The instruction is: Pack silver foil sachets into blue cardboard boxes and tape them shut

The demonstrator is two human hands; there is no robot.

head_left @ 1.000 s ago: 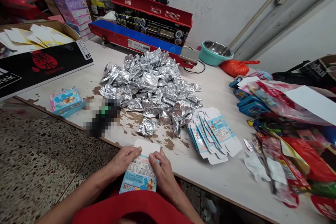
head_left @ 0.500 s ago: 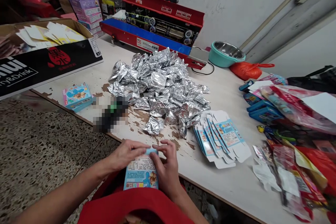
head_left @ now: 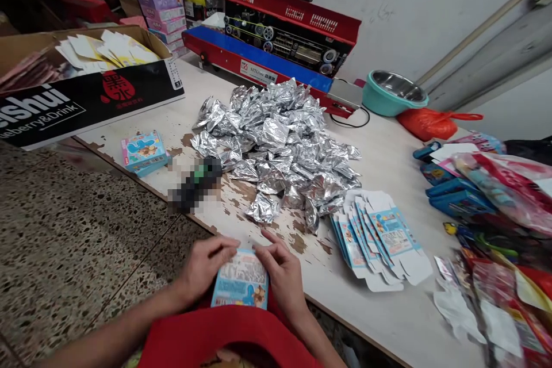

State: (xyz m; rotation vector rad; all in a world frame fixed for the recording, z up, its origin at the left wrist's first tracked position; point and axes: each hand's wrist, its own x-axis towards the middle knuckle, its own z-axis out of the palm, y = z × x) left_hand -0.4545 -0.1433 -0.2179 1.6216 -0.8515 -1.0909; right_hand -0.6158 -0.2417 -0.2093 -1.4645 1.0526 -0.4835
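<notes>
A small light-blue printed carton (head_left: 240, 282) sits between both hands at the table's near edge, above my lap. My left hand (head_left: 202, 267) grips its left side, fingers curled over the top. My right hand (head_left: 280, 273) grips its right side, fingertips pressing on the closed top end. Just beyond lies a big heap of silver foil packets (head_left: 276, 146). A fanned stack of flat unfolded cartons (head_left: 379, 236) lies to the right of my hands.
One finished blue box (head_left: 144, 152) stands at the table's left edge near a blurred dark object (head_left: 196, 184). A red and blue sealing machine (head_left: 280, 46) and a teal bowl (head_left: 390, 92) are at the back. Toy packages (head_left: 487, 201) crowd the right; an open cardboard box (head_left: 86, 77) sits left.
The carton's white top flap, open a second ago, has been folded down and shut. My view has shifted so the table scene sits further right.
</notes>
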